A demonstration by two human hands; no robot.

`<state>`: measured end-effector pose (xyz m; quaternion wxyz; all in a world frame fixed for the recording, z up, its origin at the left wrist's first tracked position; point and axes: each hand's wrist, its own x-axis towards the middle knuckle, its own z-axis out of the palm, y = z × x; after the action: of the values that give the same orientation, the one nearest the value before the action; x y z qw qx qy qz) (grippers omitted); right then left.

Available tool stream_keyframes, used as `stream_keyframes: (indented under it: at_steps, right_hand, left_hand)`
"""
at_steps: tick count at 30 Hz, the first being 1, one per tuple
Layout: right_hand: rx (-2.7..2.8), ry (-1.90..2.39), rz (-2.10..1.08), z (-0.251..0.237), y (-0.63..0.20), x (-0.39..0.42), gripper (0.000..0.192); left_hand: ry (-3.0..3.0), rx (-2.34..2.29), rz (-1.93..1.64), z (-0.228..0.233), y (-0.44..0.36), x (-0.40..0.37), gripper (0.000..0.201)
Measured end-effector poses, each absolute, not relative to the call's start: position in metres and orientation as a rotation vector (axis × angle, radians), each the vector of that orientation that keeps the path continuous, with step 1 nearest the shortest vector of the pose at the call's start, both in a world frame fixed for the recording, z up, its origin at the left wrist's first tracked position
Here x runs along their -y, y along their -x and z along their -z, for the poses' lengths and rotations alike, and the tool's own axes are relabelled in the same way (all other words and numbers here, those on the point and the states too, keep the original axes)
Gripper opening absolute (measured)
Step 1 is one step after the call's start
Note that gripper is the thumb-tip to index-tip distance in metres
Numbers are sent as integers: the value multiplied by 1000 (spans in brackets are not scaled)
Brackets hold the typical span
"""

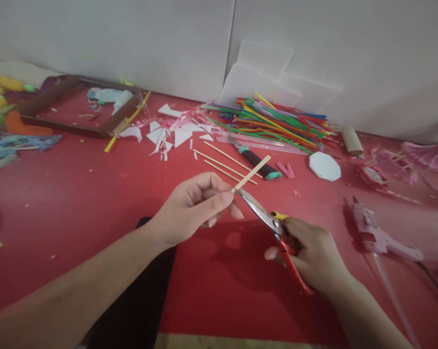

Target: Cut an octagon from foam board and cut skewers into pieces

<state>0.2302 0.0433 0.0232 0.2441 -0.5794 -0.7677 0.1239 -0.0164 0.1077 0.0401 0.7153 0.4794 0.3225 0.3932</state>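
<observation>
Between the thumb and fingers of my left hand [200, 206] is a pale wooden stick [253, 172], pointing up and to the right. It could be more than one stick side by side; I cannot tell. My right hand [315, 249] is closed around the red handles of a pair of scissors [264, 215]. The tips of the blades meet the stick right at my left fingertips. Beyond my hands, several thin wooden sticks [228, 169] lie on the red table [211, 291], beside a utility knife [258, 162] with a black and teal handle.
Colourful pipe cleaners [277, 121] are heaped at the back, near white foam scraps [182, 138]. A white octagon [325, 166] and a glue gun [379, 232] lie to the right. A brown frame [66, 127] is at the left, and a dark object [138, 291] lies under my left forearm.
</observation>
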Motion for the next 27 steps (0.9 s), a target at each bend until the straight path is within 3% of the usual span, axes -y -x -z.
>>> stream_keyframes:
  at_steps: [10, 27]
  right_hand:
    - [2154, 1632, -373, -22, -235, -43, 50]
    - [2150, 1740, -495, -18, -239, -36, 53]
  left_hand:
    - [-1226, -804, -888, -46, 18, -106, 16]
    - [-1187, -848, -825, -42, 19, -107, 18]
